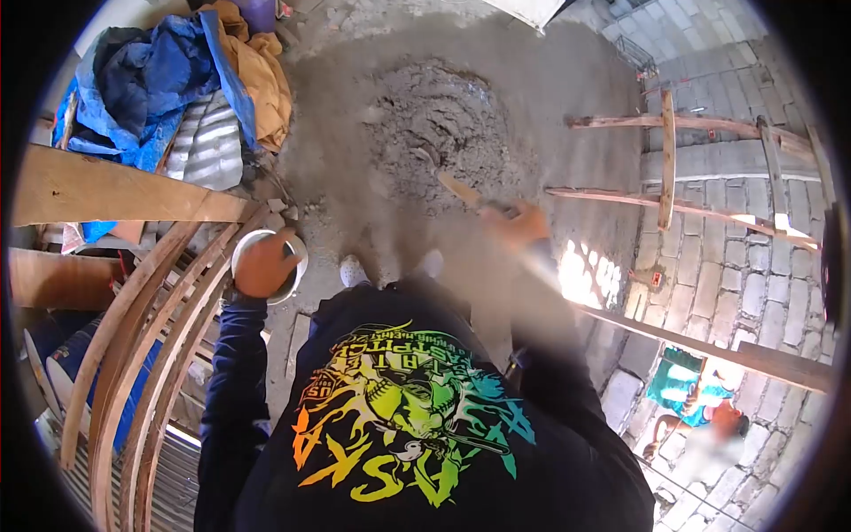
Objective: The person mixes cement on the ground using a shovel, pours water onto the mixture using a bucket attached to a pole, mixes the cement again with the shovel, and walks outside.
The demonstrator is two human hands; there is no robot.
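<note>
A heap of wet grey mortar is spread on the floor ahead of me. My right hand is closed around the handle of a trowel, its blade pointing at the near edge of the heap. The hand and forearm are blurred. At my left side, my left hand grips the rim of a whitish bucket, with the fingers over its edge. The bucket's inside looks dark, and its contents are mostly hidden by the hand.
Curved wooden strips and a wooden board stand on the left. Behind them lie a blue tarp and corrugated sheet. Wooden bars cross before a block wall on the right, where another person is visible.
</note>
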